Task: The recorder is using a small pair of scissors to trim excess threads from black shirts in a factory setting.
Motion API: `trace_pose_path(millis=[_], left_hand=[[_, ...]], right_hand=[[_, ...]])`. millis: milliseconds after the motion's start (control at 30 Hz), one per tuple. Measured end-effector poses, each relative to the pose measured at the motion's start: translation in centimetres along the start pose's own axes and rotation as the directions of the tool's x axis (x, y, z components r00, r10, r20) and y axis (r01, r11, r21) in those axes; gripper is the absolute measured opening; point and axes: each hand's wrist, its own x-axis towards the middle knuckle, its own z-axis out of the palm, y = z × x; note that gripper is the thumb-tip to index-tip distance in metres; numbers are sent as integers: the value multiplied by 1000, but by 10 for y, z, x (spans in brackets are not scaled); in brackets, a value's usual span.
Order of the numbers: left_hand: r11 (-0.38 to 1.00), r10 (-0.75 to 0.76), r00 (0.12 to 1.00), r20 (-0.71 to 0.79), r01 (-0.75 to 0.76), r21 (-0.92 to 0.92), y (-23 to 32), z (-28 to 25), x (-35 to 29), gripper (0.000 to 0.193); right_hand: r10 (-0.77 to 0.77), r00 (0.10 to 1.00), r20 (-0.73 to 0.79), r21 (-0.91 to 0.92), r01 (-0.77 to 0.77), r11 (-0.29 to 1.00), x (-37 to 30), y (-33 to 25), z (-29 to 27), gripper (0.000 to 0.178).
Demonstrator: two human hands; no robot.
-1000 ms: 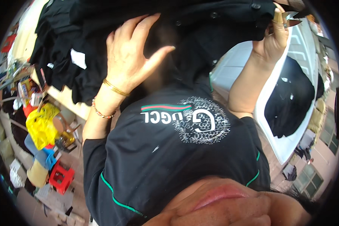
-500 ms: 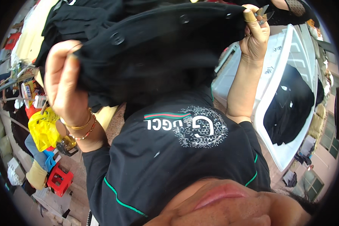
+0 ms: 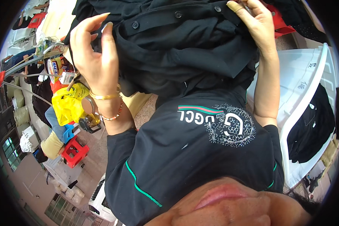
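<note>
A black garment (image 3: pixel 199 45) with a row of dark buttons lies bunched across the top of the view, in front of my body. My left hand (image 3: pixel 96 52) is over its left end, thumb and fingers apart, gripping nothing. At the right end of the button strip, my right hand (image 3: pixel 258 22) is closed, its thumb wrapped in a tan covering and resting near the cloth. A bit of metal shows between its fingers, part of the small thread snips (image 3: pixel 246 5); most of the snips is hidden.
On the right, a white plastic tub (image 3: pixel 286 124) holds black cloth (image 3: pixel 314 128). To the left are a yellow plastic bag (image 3: pixel 68 103), a red stool (image 3: pixel 75 151) and metal rods (image 3: pixel 30 62). Another red stool (image 3: pixel 280 22) stands behind my right hand.
The garment, held up and stretched between both hands, has come down and lies bunched. My left hand has let go of its end. The snips' blades no longer show.
</note>
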Motion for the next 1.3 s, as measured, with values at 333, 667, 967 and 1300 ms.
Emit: trace_pose_path(millis=[333,667,967,1300], left_hand=[[958,286,947,143,-281,-55,49,52,5,32],[951,146,964,221,-75,-301,35,45,1,11],[807,-13,981,192,124,-577,36,50,-8,14],[949,176,965,194,-114,-295,28,53,-11,33]], right_hand=[[-102,953,-287,-954,-273,127,-1,-48,100,28],[71,968,-241,-960,-249,129,5,-54,147,44],[299,950,-89,-993,-108,48,13,-58,166,39],[240,971,18,-986,57,-156,16,-43,159,33]])
